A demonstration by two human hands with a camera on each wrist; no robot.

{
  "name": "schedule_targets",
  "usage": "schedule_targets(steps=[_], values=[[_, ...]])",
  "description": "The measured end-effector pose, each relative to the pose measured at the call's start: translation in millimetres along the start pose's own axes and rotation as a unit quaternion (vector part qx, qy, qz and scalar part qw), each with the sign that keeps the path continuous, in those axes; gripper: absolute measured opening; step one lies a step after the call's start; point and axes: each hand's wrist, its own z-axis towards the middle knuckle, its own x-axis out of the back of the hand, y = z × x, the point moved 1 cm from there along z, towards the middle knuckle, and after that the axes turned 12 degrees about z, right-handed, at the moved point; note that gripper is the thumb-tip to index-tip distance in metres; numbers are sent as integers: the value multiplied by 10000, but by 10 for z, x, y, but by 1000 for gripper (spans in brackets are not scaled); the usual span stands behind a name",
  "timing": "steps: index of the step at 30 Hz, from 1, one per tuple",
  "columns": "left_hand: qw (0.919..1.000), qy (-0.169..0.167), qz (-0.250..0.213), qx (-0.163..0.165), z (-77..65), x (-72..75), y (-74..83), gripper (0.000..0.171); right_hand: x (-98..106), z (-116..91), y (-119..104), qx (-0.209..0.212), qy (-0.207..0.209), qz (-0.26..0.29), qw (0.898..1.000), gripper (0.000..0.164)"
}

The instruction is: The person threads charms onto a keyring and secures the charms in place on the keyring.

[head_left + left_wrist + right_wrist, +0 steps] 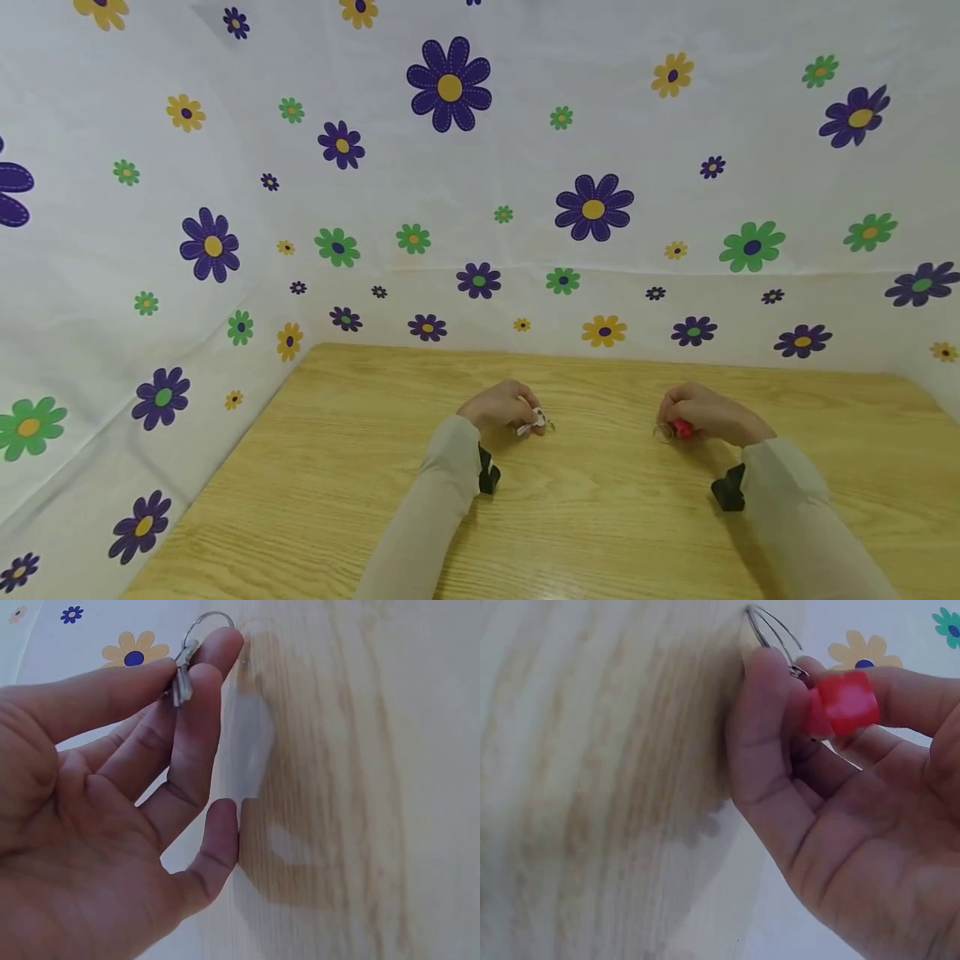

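My left hand [498, 406] pinches a small white keychain [539, 418] between thumb and fingers, low over the left-centre of the table. In the left wrist view, a narrow metallic-looking piece [182, 694] lies between thumb and fingertips, with a thin metal ring [214, 613] above it. To the right, my right hand [708, 411] pinches a red keychain [682, 427] close to the tabletop. Its glossy red charm [849, 705] shows between thumb and fingers in the right wrist view, and a wire split ring [780, 631] sticks out past the fingertips. The fingers hide part of both keychains.
Both hands are over a light wood-grain table [592, 517]. A white cloth with printed flowers [517, 150] hangs along its back and left sides. Black wrist mounts [489, 471] hang beneath the beige sleeves [420, 517].
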Motion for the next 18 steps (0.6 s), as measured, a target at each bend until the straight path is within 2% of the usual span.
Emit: schedule_targets(steps=[10,18], values=[[9997,-89,-149,-146,25,22,-48,17,68,-24,17,-94,-511,544,9972,20],[9997,-123,76,-210,22,6,-28,23,62,-62,27,-262,-316,780,9961,16]])
